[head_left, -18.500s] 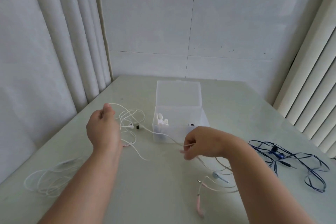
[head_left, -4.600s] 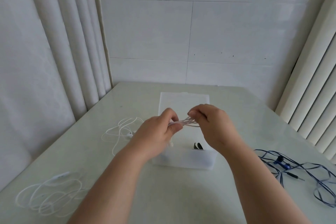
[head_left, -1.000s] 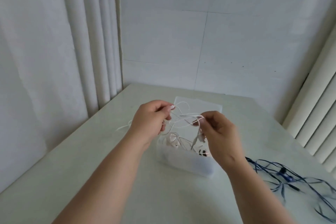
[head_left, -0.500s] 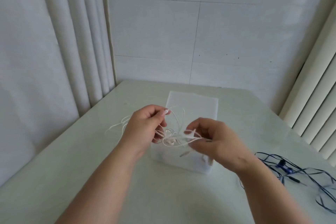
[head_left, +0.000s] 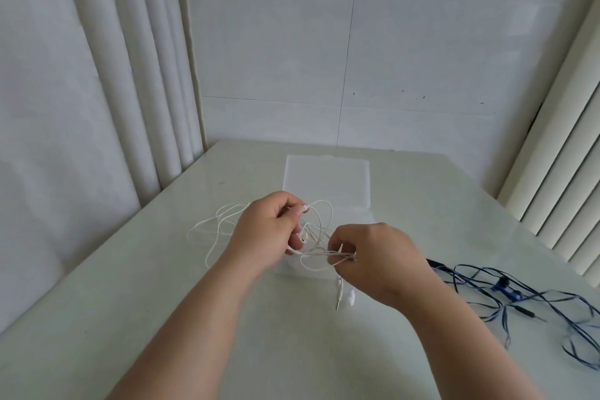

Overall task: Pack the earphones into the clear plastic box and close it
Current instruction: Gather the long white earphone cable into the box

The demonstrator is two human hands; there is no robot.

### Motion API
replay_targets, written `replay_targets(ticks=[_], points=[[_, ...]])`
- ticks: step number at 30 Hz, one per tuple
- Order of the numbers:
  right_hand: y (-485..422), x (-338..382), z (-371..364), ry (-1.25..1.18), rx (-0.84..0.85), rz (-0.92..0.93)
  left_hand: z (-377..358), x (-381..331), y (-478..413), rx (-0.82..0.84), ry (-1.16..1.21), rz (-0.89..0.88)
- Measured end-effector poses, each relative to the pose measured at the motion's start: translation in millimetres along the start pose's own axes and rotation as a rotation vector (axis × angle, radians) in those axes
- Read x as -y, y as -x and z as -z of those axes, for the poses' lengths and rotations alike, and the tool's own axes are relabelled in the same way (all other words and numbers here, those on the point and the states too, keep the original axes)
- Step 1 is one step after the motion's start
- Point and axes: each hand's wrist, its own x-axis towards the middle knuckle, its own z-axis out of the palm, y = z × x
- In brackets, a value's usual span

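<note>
The clear plastic box stands open in the middle of the table, its lid tipped back toward the wall; both hands hide most of its front. My left hand pinches a bundle of white earphones above the box, with loops trailing off to the left. Just in front of the box, my right hand pinches another stretch of the same white cable. The plug and an earbud dangle below my right hand.
Blue earphones lie in a loose tangle on the right side of the pale table. White curtains hang on the left and on the right, with a white panelled wall behind.
Both hands stay on the white cable over the box. My right hand has drawn its end forward and down, and the plug now hangs below it. The camera has shifted slightly.
</note>
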Motion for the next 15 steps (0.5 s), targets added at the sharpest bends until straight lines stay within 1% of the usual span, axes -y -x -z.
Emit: replay_targets(ticks=[3,6,7,9,11,13,15], points=[[1.6,-3.3,5.6,-0.143,0.061,-0.041,0.0,-1.7,1.1,-0.014,0.083,-0.008],[5.7,-8.6,15.3,-0.401,0.199,-0.037,4.9,-4.6,0.6,-0.044,0.164,-0.028],[6.9,-8.6,18.6,-0.506,0.213,-0.017,6.7,-5.3,0.3,-0.042,0.183,-0.036],[7.9,-7.0,23.3,-0.679,0.149,0.008,9.0,-7.0,0.9,-0.026,0.223,-0.044],[7.8,-6.1,25.5,-0.715,0.092,-0.006,9.4,-8.8,2.0,-0.02,0.255,-0.055],[8.8,-5.7,25.5,-0.657,0.133,-0.004,9.2,-10.2,2.8,-0.032,0.272,-0.067],[10.1,-5.5,27.2,-0.652,0.2,0.014,10.1,-10.2,2.7,-0.051,0.264,-0.082]])
